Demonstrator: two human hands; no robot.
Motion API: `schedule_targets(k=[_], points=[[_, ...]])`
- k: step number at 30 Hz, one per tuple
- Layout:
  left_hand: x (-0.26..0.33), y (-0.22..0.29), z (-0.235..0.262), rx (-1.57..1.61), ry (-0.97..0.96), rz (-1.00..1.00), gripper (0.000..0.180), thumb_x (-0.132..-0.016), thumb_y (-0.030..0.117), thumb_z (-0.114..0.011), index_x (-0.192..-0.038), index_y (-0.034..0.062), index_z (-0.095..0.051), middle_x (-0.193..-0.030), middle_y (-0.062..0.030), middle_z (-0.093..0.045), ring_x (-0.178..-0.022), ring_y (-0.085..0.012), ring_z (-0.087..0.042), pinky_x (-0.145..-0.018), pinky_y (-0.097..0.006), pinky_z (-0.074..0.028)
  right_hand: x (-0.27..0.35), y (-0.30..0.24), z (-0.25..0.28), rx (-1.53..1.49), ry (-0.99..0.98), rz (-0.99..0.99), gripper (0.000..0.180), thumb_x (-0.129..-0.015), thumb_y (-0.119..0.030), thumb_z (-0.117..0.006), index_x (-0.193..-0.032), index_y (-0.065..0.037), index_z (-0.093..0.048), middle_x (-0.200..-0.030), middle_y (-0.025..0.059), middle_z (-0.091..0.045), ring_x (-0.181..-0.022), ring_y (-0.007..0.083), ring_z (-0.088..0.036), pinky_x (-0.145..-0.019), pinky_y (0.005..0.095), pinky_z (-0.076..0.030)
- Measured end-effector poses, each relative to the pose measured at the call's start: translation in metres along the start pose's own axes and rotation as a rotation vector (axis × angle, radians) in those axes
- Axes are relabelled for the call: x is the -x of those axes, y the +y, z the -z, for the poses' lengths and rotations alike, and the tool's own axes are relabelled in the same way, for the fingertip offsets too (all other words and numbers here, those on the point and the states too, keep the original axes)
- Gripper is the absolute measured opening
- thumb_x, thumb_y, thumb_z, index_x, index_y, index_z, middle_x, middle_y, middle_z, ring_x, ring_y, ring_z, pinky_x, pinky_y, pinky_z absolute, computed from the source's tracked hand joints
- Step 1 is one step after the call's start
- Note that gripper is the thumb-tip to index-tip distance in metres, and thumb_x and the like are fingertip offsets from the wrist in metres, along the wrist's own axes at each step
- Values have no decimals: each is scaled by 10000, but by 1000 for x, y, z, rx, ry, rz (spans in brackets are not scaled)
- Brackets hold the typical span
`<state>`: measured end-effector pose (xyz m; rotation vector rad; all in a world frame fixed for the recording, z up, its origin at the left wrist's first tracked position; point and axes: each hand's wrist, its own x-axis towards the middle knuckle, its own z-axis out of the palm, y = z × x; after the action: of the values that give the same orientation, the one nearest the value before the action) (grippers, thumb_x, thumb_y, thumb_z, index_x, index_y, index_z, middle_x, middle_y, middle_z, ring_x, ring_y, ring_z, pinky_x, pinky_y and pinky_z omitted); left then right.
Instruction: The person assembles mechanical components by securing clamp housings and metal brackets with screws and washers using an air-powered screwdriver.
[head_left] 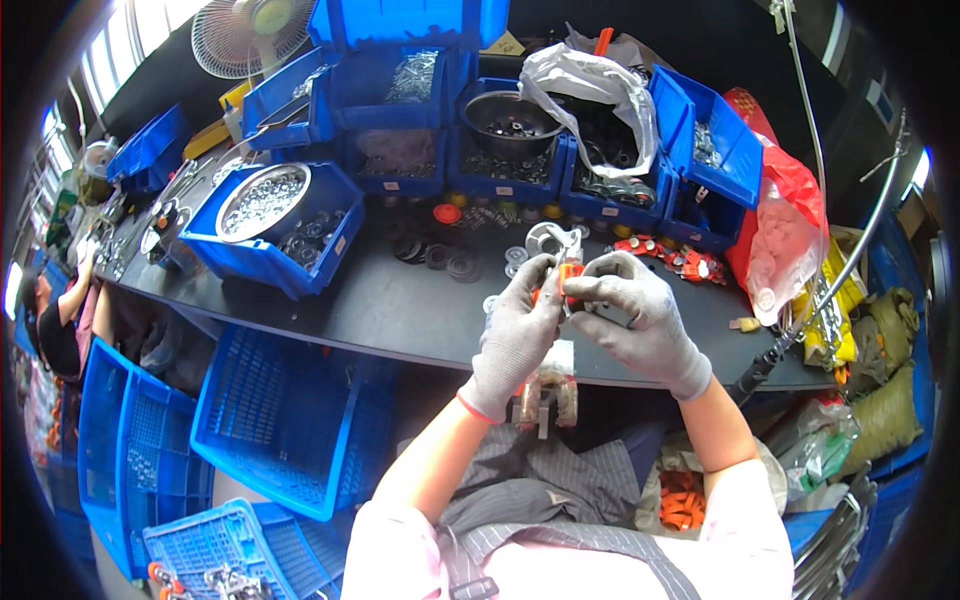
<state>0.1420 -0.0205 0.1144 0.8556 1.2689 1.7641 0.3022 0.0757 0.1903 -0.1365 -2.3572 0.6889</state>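
Note:
Both my hands wear grey knitted gloves and meet above the front edge of the black workbench (390, 310). My left hand (522, 330) is closed, pinching a small orange part (570, 273). Thumb and fingertips of my right hand (642, 315) close on the same part from the other side. The fingers cover most of it, so its full shape is hidden. Just beyond the fingertips is a pale grey ring-shaped piece (548, 238). Beneath the hands, a metal fixture (545, 388) juts out from the bench edge.
Blue bins (610, 208) of metal parts line the back. At left, another blue bin (270, 262) holds a steel bowl (262, 203) of small parts. Black discs (460, 265) and red-orange parts (685, 262) lie on the bench. Blue crates (270, 420) stand below; a person (75, 320) sits far left.

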Motion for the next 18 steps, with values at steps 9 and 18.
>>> schedule_targets(k=[9, 18], points=[[-11, 19, 1, 457, -282, 128, 568, -1198, 524, -538, -1642, 170, -544, -1128, 13, -698, -803, -67, -641, -679, -248, -529, -12, 10, -6, 162, 112, 110, 390, -898, -43, -880, -1277, -29, -790, -1173, 173, -700, -974, 323, -754, -849, 405, -637], [-1, 25, 29, 297, -261, 45, 628, -1114, 429, -756, -1629, 155, -523, -999, 37, -625, -779, -51, -575, -706, -250, -496, -19, 27, -5, -2, -3, 65, 370, -941, 13, -783, -1309, -29, -795, -1215, 169, -708, -1019, 289, -759, -877, 383, -625]])
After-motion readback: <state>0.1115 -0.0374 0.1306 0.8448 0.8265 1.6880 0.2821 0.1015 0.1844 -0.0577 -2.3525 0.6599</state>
